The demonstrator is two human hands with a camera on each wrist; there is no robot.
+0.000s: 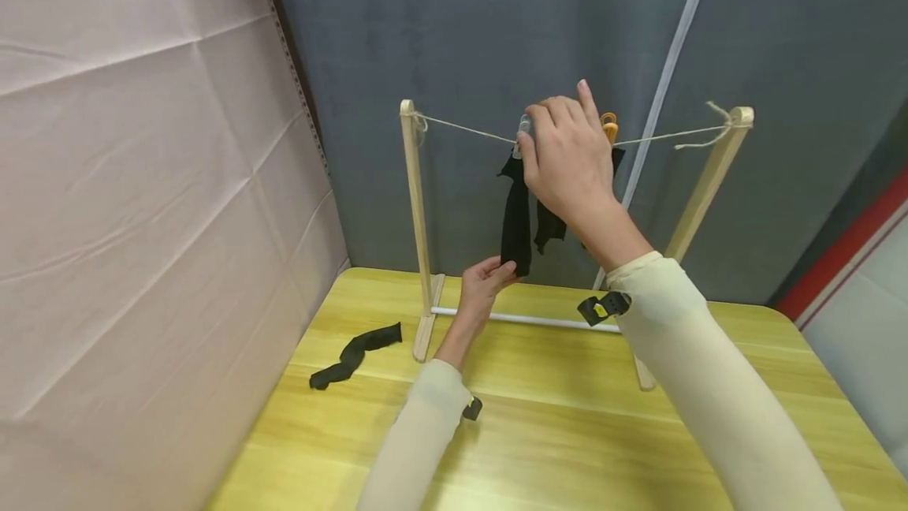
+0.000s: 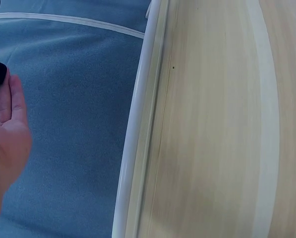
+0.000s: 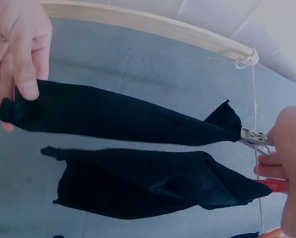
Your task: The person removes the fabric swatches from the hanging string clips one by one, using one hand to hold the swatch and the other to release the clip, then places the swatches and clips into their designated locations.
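One black cloth strip [image 1: 515,219] hung lengthwise from a string [image 1: 464,129], its upper end at a clear clothespin [image 3: 253,135] and its lower end above the table [image 1: 567,448]. The left hand [image 1: 484,286] pinched that lower end, thumb in front and fingers behind. The right hand [image 1: 571,152], up at the string, gripped the clear clothespin between thumb and fingers. Just beside the strip hung a second black cloth [image 3: 133,183], with a red clothespin [image 3: 262,185] at its top, partly hidden by the right hand. An orange clothespin [image 1: 609,129] stood on the line beyond, near another dark piece of cloth [image 1: 619,156]. Two wooden posts [image 1: 417,219] bore the tied string, and a white rod [image 1: 539,321] ran low between them. On the yellowish wood-grain tabletop, left of this stand, lay a twisted black strip [image 1: 355,353]. Behind everything rose a grey-blue backdrop [image 1: 461,38]; pale, creased sheeting [image 1: 142,180] covered the left side.
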